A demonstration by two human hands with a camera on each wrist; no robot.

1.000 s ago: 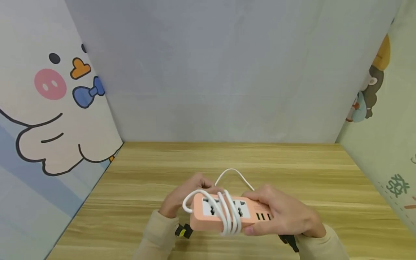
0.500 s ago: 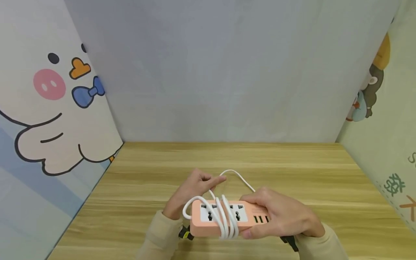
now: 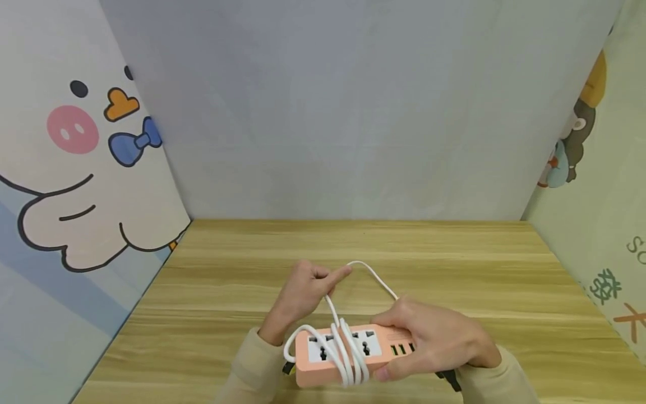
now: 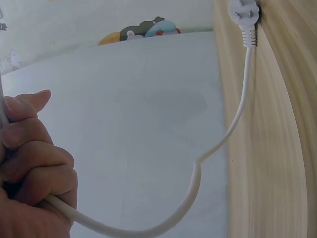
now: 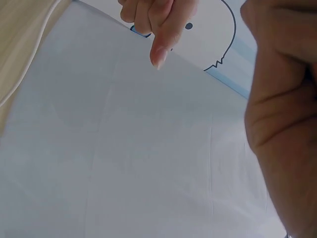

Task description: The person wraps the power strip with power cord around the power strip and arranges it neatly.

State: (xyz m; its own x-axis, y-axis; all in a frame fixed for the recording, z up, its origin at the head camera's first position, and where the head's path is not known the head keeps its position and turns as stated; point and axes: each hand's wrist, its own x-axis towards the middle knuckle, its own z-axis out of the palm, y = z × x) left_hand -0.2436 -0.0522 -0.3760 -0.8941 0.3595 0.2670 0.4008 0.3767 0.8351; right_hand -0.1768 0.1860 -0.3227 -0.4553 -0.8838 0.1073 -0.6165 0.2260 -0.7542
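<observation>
A peach power strip (image 3: 372,343) is held above the table, tilted so its white sockets show. White cord (image 3: 359,365) loops several times around its middle. My right hand (image 3: 439,339) grips the strip's right end beside the USB ports, thumb in front and fingers behind. Beyond the strip, my left hand (image 3: 303,289) curls round the cord, and a stretch of it runs straight from the fist to the wraps. In the left wrist view, the cord (image 4: 185,201) leaves the fist (image 4: 39,171) and curves to a white plug (image 4: 244,14) by the table. The right wrist view hides the strip.
A wood-grain table (image 3: 227,252) lies below. A plain grey-white cloth (image 3: 353,112) stands behind it. Printed panels flank it, with a cartoon duck (image 3: 101,168) on the left and other figures (image 3: 570,140) on the right. Black wrist mounts (image 3: 449,379) show beneath the sleeves.
My left hand has moved from just behind the strip to farther beyond it, drawing the cord straight. My right hand has lowered the strip slightly toward me.
</observation>
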